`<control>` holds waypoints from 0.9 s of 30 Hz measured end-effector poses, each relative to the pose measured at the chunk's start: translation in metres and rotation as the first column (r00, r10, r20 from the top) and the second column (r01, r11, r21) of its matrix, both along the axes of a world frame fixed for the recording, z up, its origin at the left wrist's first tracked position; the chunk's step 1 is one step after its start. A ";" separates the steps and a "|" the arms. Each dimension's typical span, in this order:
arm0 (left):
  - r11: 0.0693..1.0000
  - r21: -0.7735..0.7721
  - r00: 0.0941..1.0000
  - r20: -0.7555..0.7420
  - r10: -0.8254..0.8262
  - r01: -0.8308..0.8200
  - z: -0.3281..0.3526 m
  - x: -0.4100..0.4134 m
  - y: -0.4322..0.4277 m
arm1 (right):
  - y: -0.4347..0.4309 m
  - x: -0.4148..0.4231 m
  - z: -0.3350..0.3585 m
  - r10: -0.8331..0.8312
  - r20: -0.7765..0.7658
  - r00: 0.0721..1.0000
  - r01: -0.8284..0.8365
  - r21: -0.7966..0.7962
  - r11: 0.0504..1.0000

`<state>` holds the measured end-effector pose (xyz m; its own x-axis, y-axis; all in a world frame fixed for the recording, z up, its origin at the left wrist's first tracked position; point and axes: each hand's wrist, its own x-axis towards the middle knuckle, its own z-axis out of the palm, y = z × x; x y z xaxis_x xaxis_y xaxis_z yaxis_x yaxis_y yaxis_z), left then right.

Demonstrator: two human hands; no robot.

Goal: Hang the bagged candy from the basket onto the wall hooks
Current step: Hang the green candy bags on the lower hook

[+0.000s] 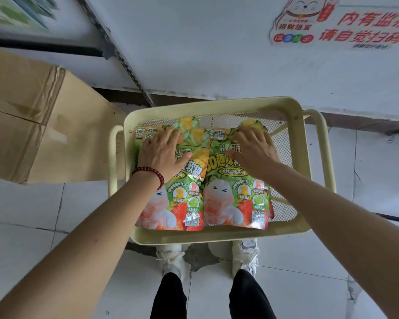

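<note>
Barely begun, I'd say: the candy bags (pixel 236 203) lie stacked in the basket (pixel 217 237), no hooks in sight. The left hand (pixel 164 155) rests flat and spread on one stack. The right hand (pixel 253 153) bends over the other's top edge; whether it grips, I cannot tell.

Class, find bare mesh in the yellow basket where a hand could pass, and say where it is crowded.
Bare mesh: between right stack and the basket's right wall; a thin strip under the far wall. Crowded: centre and left, stacked candy bags under left hand and right hand.
</note>
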<state>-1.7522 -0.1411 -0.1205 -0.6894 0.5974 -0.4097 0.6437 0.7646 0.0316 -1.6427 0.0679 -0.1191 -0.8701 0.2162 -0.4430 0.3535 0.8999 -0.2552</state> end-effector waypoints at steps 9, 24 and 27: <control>0.998 -0.031 0.995 -0.081 -0.051 0.049 0.008 -0.005 0.002 | 0.010 -0.004 0.013 0.017 0.097 0.995 -0.029 0.129 0.991; 0.943 0.324 0.997 0.019 0.079 -0.081 0.208 0.100 -0.057 | -0.033 0.073 0.204 -0.081 -0.208 0.975 0.060 -0.103 0.993; 0.908 0.418 0.981 -0.169 0.096 -0.017 0.275 0.123 -0.073 | -0.024 0.107 0.268 -0.078 -0.233 0.969 0.053 -0.108 0.993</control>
